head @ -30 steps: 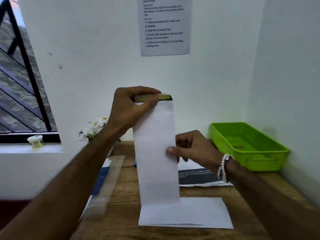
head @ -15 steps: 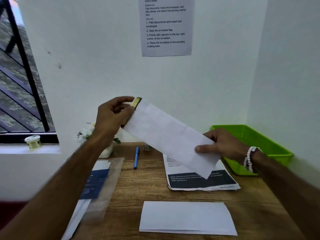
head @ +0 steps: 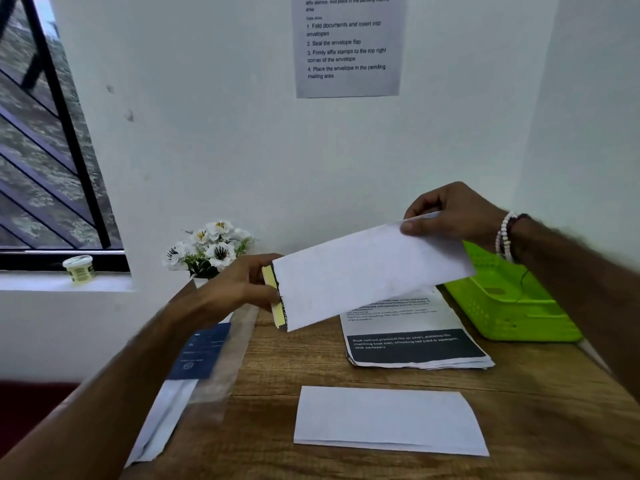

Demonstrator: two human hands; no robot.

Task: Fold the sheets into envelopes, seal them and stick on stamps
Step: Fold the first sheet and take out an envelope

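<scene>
A long white envelope (head: 370, 275) is held in the air above the wooden table (head: 311, 368), tilted so that its right end rises toward 2 o'clock. A yellow strip (head: 273, 296) with a dark edge is seen along its left end. That end is pinched by the left hand (head: 239, 289), fingers curled at the strip. The upper right corner is gripped between the thumb and fingers of the right hand (head: 453, 213). A folded sheet (head: 388, 419) lies flat at 6 o'clock from the envelope, well apart. A stack of printed papers (head: 415, 348) is seen below the envelope, and a green tray (head: 512, 306) at 4 o'clock by the table's right edge. Bare wood is left between stack and folded sheet.
</scene>
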